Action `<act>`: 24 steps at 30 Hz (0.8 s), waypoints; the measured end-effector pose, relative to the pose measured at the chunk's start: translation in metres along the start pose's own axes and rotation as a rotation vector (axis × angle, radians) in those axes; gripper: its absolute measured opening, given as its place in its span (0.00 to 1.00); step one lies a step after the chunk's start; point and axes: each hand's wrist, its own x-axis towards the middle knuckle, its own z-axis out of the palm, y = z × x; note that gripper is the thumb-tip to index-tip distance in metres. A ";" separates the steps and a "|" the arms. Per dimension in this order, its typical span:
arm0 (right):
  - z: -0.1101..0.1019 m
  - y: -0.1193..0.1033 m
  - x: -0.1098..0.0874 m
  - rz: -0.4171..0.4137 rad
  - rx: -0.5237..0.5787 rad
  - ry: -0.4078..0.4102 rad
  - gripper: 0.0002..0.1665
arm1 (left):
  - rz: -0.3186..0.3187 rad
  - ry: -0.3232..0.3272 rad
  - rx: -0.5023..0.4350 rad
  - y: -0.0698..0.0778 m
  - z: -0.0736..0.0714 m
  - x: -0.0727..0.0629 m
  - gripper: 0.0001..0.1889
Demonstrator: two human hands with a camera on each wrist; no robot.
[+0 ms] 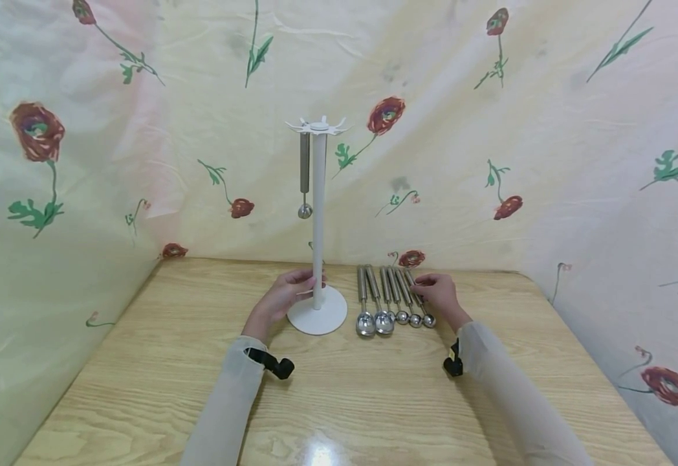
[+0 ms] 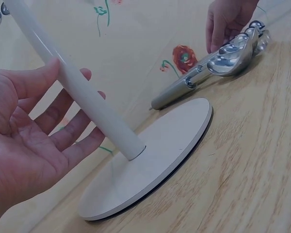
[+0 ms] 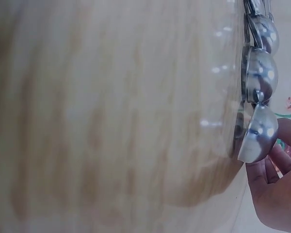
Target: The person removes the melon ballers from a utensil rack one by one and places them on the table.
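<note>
Head view's got the left hand (image 1: 283, 294) wrapped loosely round the white stand (image 1: 318, 213), low on its pole, with one scoop (image 1: 305, 175) hanging up top. Right hand's (image 1: 439, 292) fingers are bent at the rightmost scoop (image 1: 429, 320) on the table (image 1: 345, 401); honestly can't tell if they're gripping it.

My pole (image 1: 318, 220) was smooth and glossy; the utensils (image 1: 396, 291), polished metal; the tabletop (image 1: 362, 401), glossy wood-grain; my sleeves (image 1: 225, 401), matt cloth.
</note>
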 end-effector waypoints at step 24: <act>-0.009 -0.009 -0.010 -0.013 0.150 -0.013 0.24 | 0.044 0.255 0.008 -0.002 0.014 0.001 0.20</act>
